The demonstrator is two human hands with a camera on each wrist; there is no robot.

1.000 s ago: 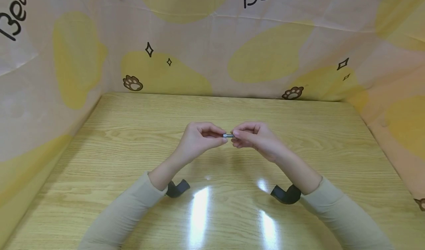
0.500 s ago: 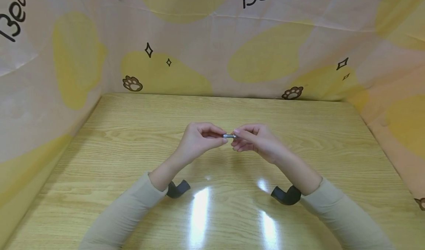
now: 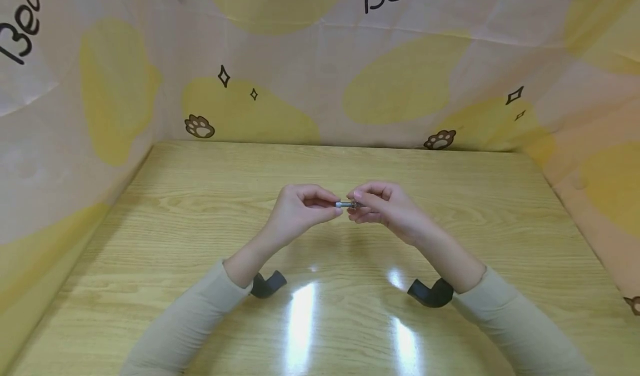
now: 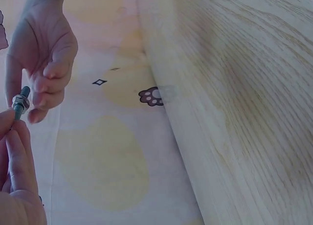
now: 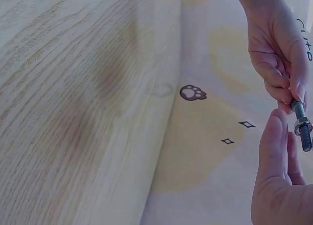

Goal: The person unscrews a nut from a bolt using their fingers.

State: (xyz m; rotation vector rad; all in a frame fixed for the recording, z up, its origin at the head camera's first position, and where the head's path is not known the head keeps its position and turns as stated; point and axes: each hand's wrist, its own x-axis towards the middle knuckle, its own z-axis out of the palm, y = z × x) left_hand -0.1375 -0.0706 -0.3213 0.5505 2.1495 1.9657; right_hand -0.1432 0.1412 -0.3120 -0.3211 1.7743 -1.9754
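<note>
A small metal bolt [image 3: 345,204] is held level above the table, between my two hands. My left hand [image 3: 300,209] pinches its head end with thumb and fingertips. Threaded partway along the bolt, a nut [image 5: 302,127] with a washer-like rim shows in both wrist views; beyond it the free threaded end sticks out. My right hand [image 3: 382,206] is around that free end, its thumb just above the nut and its fingers extended rather than closed. The nut stays largely uncovered in the wrist views; whether a right fingertip touches it I cannot tell.
The wood-grain table [image 3: 225,176] spreads beneath both hands. Patterned cloth walls [image 3: 300,70] stand at its back and sides. A black curved mount [image 3: 270,284] sits by the left wrist, another black mount [image 3: 431,292] by the right. Light reflections lie on the table front.
My right thumb has shifted up and back, uncovering the nut that it hid at first. My left hand stays in place with its pinch on the bolt.
</note>
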